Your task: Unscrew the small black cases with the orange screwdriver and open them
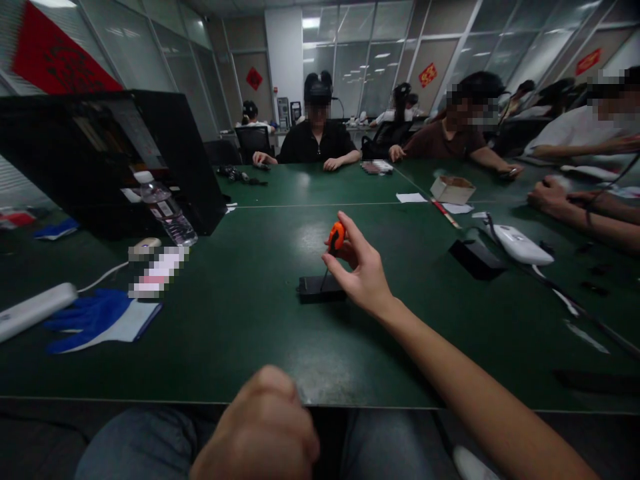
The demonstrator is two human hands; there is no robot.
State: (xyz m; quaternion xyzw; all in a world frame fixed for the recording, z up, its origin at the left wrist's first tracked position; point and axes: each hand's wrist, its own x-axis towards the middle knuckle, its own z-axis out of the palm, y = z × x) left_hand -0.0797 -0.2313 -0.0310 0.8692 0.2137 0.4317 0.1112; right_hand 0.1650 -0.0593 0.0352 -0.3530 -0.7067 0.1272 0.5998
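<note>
My right hand (363,267) pinches the orange and black handle of a screwdriver (337,237) between thumb and fingers. Its thin shaft points down and meets a flat black rectangular block (320,289) lying on the green table (240,360). The block's right end is partly hidden behind my hand. Close to the camera, at the table's front edge, my left hand (265,427) is curled into a fist. Whatever may be inside that fist is hidden.
To the left are a blue and white glove (103,320), a white power strip (37,310), a water bottle (167,210) and a black cabinet (185,153). On the right lie a black box (477,259), a white device (520,243) with cables and a small carton (453,190). Several people sit around.
</note>
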